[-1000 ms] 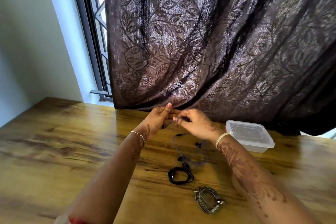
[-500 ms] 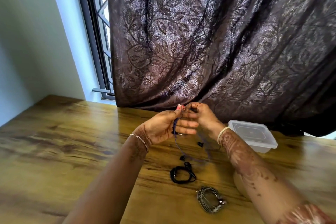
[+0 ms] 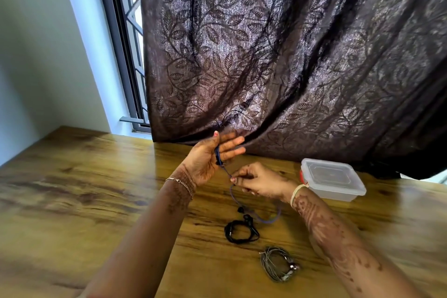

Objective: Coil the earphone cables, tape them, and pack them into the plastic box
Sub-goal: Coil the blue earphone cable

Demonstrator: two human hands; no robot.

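Edges and room. The wooden surface (image 3: 72, 189) extends widely to the left of the left grip (image 3: 210, 155); its far edge meets the wall and the window frame (image 3: 118, 43) behind and to the left of that grip. The hem of a dark leaf-patterned curtain (image 3: 290, 55) hangs directly behind the left grip's fingertips and reaches the surface. A plastic box (image 3: 332, 179), lid on, stands just to the right of the right grip (image 3: 261, 180), close beside its wrist.

Grips and cable. The left grip is raised above the surface, palm towards the camera, fingers straight and spread. The blue cable (image 3: 231, 191) crosses its palm at the base of the fingers. The right grip, lower and to the right of it, pinches the same cable between thumb and fingertips. From there the cable drops to the surface and curves beneath the right wrist.

Other cables. A black coil (image 3: 240, 232) lies on the surface below the right grip, towards the camera. A grey coil (image 3: 278, 264) lies nearer still, apart from the black one.
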